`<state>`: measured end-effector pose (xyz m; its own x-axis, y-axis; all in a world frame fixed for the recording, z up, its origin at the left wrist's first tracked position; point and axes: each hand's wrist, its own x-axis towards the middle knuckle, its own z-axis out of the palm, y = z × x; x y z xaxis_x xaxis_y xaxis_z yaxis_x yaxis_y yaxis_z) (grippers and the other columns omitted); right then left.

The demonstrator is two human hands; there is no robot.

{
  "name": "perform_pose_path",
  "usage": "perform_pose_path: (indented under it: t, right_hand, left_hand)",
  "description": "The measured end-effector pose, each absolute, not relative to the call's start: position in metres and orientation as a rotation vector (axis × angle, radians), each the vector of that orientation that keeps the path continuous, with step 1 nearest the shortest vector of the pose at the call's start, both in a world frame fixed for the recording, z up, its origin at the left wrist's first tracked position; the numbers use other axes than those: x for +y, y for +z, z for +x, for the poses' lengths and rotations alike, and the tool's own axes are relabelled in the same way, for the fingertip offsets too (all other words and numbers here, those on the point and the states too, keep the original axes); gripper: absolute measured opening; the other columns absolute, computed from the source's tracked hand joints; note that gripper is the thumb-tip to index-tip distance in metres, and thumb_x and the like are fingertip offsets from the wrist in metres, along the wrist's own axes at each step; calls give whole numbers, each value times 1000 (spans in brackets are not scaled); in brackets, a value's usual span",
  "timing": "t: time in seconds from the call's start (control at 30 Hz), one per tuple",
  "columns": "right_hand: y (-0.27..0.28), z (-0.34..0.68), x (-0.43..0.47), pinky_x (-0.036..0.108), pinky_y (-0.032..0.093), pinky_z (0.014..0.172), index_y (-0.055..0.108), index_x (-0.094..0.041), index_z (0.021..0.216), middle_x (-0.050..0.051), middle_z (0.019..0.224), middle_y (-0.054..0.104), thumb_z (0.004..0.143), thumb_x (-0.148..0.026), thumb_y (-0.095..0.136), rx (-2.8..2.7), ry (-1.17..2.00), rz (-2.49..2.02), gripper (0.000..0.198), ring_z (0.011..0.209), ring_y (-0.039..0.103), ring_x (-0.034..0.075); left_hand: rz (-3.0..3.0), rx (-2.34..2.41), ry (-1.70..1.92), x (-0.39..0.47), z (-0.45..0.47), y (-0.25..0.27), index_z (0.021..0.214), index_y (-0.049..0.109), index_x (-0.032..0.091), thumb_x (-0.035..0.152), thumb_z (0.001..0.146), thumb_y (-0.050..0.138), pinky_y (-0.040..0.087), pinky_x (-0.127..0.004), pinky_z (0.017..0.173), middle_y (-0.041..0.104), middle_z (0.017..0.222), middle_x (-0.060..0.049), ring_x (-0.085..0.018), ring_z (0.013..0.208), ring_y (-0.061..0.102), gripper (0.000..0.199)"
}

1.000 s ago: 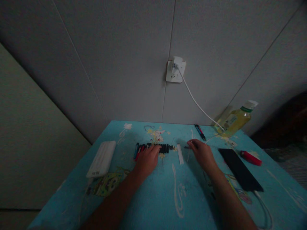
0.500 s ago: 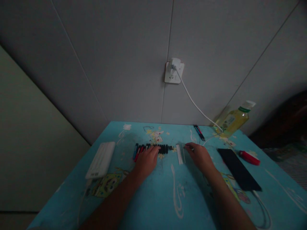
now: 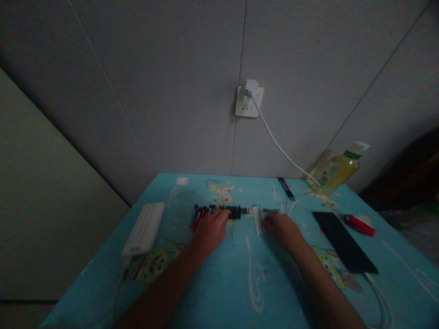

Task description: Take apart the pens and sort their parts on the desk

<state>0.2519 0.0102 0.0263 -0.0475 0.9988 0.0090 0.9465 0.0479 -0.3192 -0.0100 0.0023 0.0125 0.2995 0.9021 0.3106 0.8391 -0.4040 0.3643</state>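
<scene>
I look down on a desk (image 3: pixel 219 283) in a light blue covering with cartoon prints and white swirls. A white slab (image 3: pixel 144 228) lies to my left. Around the middle I make out a row of slim red, blue and dark sticks (image 3: pixel 198 218), then short black pieces (image 3: pixel 236 213), a white strip (image 3: pixel 257 220), a narrower strip (image 3: pixel 261 212) just beside it, and tiny dark bits (image 3: pixel 270 210). Farther back lies a slim red-and-dark tool (image 3: pixel 286 188). To my right are a flat black slab (image 3: pixel 345 242), a red object (image 3: pixel 359 225) and a bottle of yellow liquid (image 3: pixel 338 172).
</scene>
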Motion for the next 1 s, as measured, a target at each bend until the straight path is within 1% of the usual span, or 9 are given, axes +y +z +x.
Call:
perform_pose_path:
  t: [0.2, 0.33, 0.47, 0.67, 0.77, 0.87, 1.0]
  right_hand:
    - [24, 250, 13, 28, 41, 63, 71, -21, 86, 10, 81, 73, 86, -33, 61, -2086, 339, -2052, 16, 75, 69, 22]
    - [25, 251, 11, 27, 42, 63, 70, -22, 82, 8, 76, 73, 84, -29, 62, -2081, 361, -1966, 11, 72, 68, 21]
    - [26, 252, 9, 26, 41, 61, 70, -23, 79, 7, 73, 72, 83, -28, 64, -2072, 389, -1887, 9, 69, 68, 20]
    - [27, 251, 11, 26, 41, 62, 70, -22, 80, 7, 75, 73, 85, -27, 59, -2100, 397, -1888, 14, 71, 68, 20]
    - [28, 250, 14, 26, 41, 63, 70, -21, 83, 8, 78, 73, 89, -31, 55, -2106, 381, -1902, 20, 74, 69, 21]
    - [31, 243, 15, 27, 42, 66, 70, -20, 90, 8, 81, 73, 93, -33, 50, -2089, 335, -1845, 24, 75, 68, 21]
    - [36, 217, 5, 28, 46, 71, 69, -19, 96, 6, 85, 72, 96, -34, 47, -2104, 442, -1516, 27, 75, 66, 19]
  left_hand:
    - [2417, 1606, 718, 3, -11, 13, 122, 58, 25, 21, 100, 37, 49, -30, 91, 67, 114, -5, -18, 102, 65, 31]
    - [2408, 1605, 730, 2, -11, 13, 122, 58, 25, 21, 100, 38, 49, -30, 92, 68, 112, -5, -18, 102, 65, 30]
    - [2403, 1608, 742, 2, -11, 11, 122, 58, 26, 20, 99, 38, 48, -30, 93, 67, 112, -5, -18, 103, 65, 31]
    - [2407, 1591, 729, 2, -10, 9, 122, 58, 27, 20, 100, 38, 49, -30, 90, 67, 110, -5, -18, 102, 66, 31]
    - [2399, 1586, 749, 2, -10, 10, 121, 58, 27, 21, 100, 38, 50, -29, 89, 68, 110, -4, -18, 101, 66, 30]
    - [2382, 1575, 815, 1, -10, 12, 118, 58, 26, 22, 100, 38, 49, -29, 90, 69, 110, -4, -17, 99, 67, 28]
    - [2308, 1564, 980, -1, -9, 19, 113, 59, 25, 27, 101, 38, 49, -29, 89, 71, 106, -3, -18, 96, 68, 24]
